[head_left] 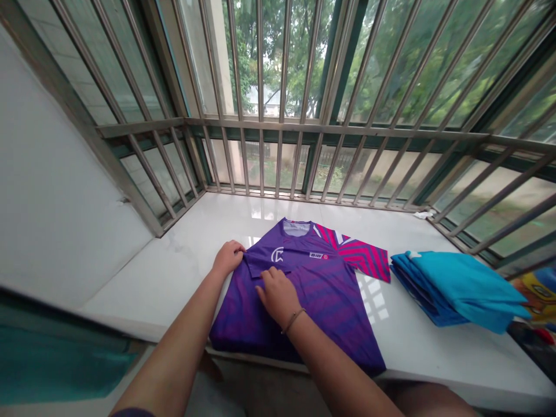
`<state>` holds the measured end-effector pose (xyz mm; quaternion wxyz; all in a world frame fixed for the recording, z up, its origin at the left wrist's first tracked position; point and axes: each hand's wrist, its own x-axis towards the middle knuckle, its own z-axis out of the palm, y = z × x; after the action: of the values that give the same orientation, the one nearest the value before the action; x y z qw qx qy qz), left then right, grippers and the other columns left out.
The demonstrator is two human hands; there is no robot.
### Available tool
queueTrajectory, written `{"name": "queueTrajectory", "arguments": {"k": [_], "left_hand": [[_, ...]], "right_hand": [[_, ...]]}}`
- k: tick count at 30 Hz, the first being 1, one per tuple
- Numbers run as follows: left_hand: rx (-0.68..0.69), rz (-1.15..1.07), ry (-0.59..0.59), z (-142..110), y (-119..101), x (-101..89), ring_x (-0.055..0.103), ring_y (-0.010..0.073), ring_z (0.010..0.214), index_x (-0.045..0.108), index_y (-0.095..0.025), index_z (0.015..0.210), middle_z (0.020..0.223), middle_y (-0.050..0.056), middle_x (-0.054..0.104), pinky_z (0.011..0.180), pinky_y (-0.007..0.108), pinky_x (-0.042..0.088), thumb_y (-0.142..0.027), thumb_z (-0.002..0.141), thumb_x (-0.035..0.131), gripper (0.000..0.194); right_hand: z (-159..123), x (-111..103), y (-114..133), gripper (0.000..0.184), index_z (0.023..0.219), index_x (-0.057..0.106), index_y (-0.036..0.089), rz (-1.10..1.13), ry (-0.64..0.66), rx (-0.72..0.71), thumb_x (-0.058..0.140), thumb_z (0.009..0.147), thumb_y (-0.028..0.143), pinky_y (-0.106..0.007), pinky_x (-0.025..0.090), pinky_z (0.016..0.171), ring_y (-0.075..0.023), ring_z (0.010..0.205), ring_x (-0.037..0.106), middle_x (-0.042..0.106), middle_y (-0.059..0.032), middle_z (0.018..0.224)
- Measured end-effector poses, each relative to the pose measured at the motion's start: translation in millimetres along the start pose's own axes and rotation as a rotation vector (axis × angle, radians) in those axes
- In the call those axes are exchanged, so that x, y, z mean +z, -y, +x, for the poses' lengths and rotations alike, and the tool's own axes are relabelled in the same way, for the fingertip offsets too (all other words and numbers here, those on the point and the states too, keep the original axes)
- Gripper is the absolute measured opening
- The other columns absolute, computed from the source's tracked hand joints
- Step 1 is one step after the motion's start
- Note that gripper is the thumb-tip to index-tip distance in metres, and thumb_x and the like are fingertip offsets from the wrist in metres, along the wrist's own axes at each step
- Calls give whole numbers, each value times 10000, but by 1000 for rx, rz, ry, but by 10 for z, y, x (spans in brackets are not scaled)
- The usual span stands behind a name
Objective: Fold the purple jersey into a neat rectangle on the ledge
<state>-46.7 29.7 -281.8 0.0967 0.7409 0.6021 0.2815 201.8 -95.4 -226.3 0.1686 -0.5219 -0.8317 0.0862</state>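
Barred window (330, 127) above white marble counter (417, 341); purple jersey (321, 307) lies flat on counter, collar far side, sleeve on L of view folded in, pink-striped sleeve (365, 260) spread; folded teal shirts (456, 289) stacked to R. L hand (228, 259) & R hand (278, 295) apart, both pressed on jersey; L at shoulder fold, R on chest.
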Motion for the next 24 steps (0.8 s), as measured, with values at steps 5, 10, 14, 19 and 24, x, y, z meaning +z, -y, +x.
{"name": "queueTrajectory", "arguments": {"k": [5,10,14,19,24], "left_hand": [[-7,2,-12,-5,-24,-8,687,245,1005,797,-245,830,973,60,764,998,385,527,-187,832,547,257],[-12,14,-15,11,-27,3,689,234,993,790,-253,816,958,60,765,994,374,517,-270,949,507,313],[-30,32,-10,21,-20,24,675,230,985,773,-237,801,950,72,760,976,368,512,-342,992,504,347],[-52,34,8,13,-11,24,674,216,1011,766,-232,811,971,65,755,974,339,511,-395,1016,496,376],[-109,40,2,34,-7,-32,696,213,994,774,-236,904,1038,62,756,948,340,552,-417,1019,486,358]], "right_hand": [[277,240,215,156,1142,696,199,-150,92,5,601,1065,296,-389,541,878,-280,1101,625,686,-123,1171],[402,269,258,268,1118,699,181,-147,54,-84,433,1094,170,-414,535,881,-284,1073,622,710,-139,1134],[277,206,188,206,1147,700,182,-63,1,-220,569,1079,325,-444,504,1053,-301,1245,589,713,-138,1241],[90,-45,-438,397,1381,661,175,-34,-28,-31,604,1056,396,-471,362,1254,-318,1476,478,634,-149,1483],[-138,-320,-1300,645,1617,500,139,-156,94,305,574,1043,424,-617,256,1293,-408,1637,250,384,-188,1736]]}}
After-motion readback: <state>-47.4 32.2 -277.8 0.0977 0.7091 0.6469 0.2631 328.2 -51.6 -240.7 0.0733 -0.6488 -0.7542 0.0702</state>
